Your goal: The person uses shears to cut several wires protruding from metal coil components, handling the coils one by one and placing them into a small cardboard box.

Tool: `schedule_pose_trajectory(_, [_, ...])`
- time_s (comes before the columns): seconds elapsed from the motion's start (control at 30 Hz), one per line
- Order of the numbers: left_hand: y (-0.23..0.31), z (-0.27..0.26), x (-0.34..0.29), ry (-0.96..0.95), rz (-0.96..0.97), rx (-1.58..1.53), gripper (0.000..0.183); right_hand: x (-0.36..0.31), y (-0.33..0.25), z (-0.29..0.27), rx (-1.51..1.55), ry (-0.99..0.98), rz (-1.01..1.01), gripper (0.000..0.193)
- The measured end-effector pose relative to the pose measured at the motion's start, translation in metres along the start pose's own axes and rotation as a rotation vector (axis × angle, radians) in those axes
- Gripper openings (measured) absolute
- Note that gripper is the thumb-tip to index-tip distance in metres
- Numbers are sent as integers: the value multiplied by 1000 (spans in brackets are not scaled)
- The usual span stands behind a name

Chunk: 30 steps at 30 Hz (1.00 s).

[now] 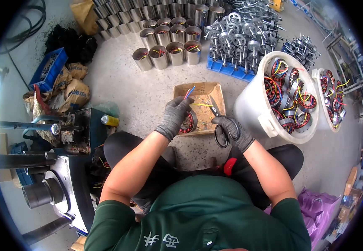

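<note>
My left hand (174, 116), in a dark grey glove, is closed round the coloured lead wires (190, 91) of a wound motor stator (189, 124). Red and blue wire ends stick up past its fingers, and a yellow wire (202, 105) reaches out to the right. The ring-shaped stator, with red windings, hangs just below that hand and is partly hidden by it. In my gloved right hand (238, 133) is a pair of scissors (214, 106) with black handles. Their blades are parted and point up and left, close to the yellow wire's end. Both hands are over a shallow cardboard box (208, 88).
Scraps lie in the box. To the right stand a white bucket (248, 98) and a second tub (318, 79) full of stators. Metal cylinders (160, 60) stand in rows ahead, beside shafted rotors (240, 37) on a blue pallet. A machine (75, 180) is at left.
</note>
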State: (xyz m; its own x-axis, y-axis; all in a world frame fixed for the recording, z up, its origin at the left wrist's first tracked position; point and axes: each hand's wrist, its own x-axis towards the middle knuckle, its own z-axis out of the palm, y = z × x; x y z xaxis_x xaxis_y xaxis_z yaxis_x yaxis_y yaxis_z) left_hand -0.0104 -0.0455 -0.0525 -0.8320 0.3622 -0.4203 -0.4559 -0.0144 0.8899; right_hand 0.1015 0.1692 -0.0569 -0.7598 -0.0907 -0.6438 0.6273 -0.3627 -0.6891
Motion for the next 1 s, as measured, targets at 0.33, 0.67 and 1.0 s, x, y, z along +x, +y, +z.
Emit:
schedule_pose_trajectory(0.33, [-5,-1,9,3,87,114,22,6,17,-7,93,-77,105,26])
schedule_pose_trajectory(0.67, [-5,-4,6,61,4,261,25,-19,-1,34,-147,-9,-154,32])
schedule_pose_trajectory(1.0, [-1,9,-2,-105,-50,446,29,2,-14,30,-221,-110,-41,38])
